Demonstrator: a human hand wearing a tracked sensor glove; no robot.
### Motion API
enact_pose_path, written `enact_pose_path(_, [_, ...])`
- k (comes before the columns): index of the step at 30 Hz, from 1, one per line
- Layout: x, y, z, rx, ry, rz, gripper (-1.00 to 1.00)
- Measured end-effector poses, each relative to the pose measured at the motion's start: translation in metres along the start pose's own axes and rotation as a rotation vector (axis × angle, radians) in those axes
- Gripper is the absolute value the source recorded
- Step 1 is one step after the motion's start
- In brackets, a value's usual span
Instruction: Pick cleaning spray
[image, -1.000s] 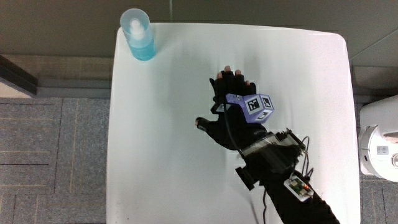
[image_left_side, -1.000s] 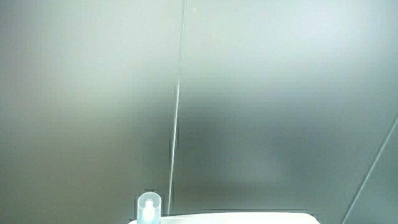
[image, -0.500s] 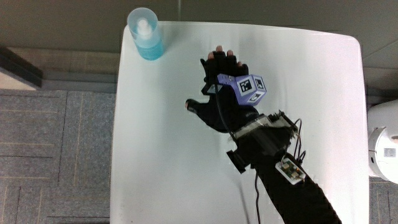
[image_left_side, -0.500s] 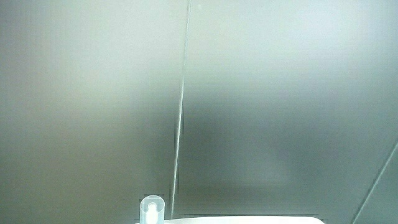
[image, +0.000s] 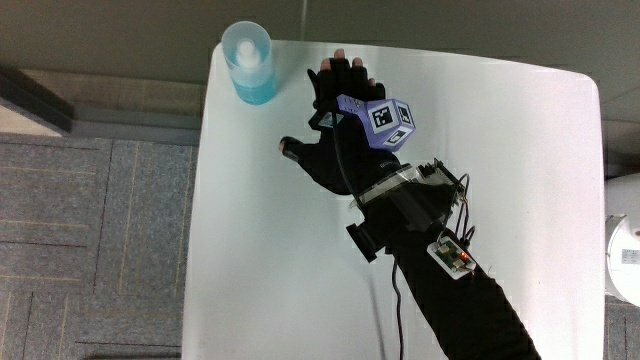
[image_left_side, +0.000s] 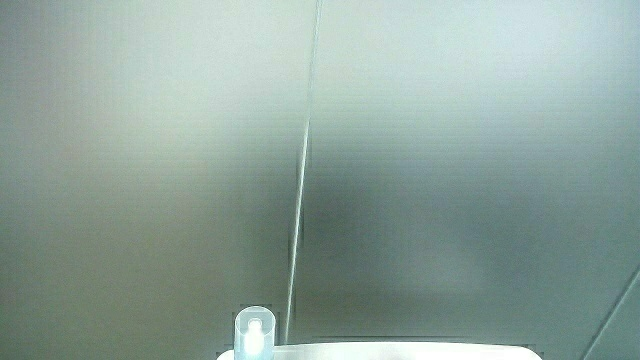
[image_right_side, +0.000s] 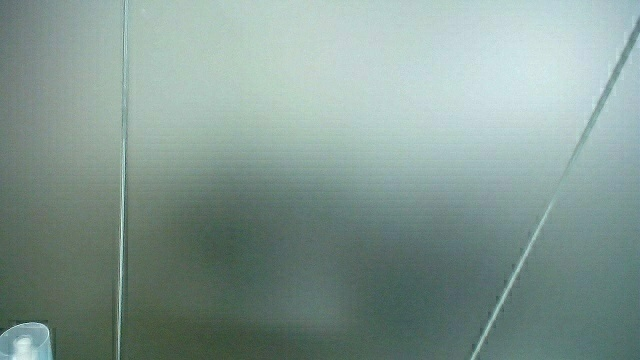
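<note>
**Reach under way, spray not yet held**

Your hand (image: 340, 130) has advanced across the table (image: 520, 200) toward the spray (image: 248, 62) since the earlier frame. Fingers spread, thumb out, holding nothing. Spray stands upright at the table's corner, farther from you than the hand, near but apart. Both side views show mostly pale wall, with only the spray's cap (image_left_side: 254, 330) (image_right_side: 22, 343). Step in hand: approach. Next move, as judged: close the gap, wrap the bottle's body.

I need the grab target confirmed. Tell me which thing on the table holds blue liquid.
Only the cleaning spray: a clear bottle with blue liquid at the table's corner, farther from the person than the hand, whose spread fingers hold nothing.
</note>
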Motion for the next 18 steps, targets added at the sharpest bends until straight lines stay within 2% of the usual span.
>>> enact_pose_path(1, [-0.001, 0.0, 0.001, 0.006, -0.003, -0.001, 0.0])
enact_pose_path(2, [0.005, 0.002, -0.001, -0.03, 0.008, -0.022, 0.0])
enact_pose_path(10, [0.009, -0.004, 0.003, -0.023, 0.398, -0.007, 0.0])
enact_pose_path(11, [0.008, -0.005, 0.003, -0.028, 0.41, -0.023, 0.0])
enact_pose_path(12, [0.006, -0.005, 0.003, -0.028, 0.41, -0.013, 0.0])
enact_pose_path(13, [0.007, -0.006, 0.001, 0.009, 0.411, -0.015, 0.0])
enact_pose_path(14, [0.007, -0.004, 0.003, -0.027, 0.423, -0.004, 0.0])
enact_pose_path(15, [0.005, -0.005, 0.004, -0.031, 0.425, -0.022, 0.0])
enact_pose_path(16, [0.007, -0.005, 0.001, 0.006, 0.437, -0.012, 0.0])
enact_pose_path(17, [0.007, -0.003, 0.003, -0.029, 0.451, 0.0, 0.0])
enact_pose_path(18, [0.01, -0.001, 0.001, -0.025, 0.466, 0.021, 0.0])
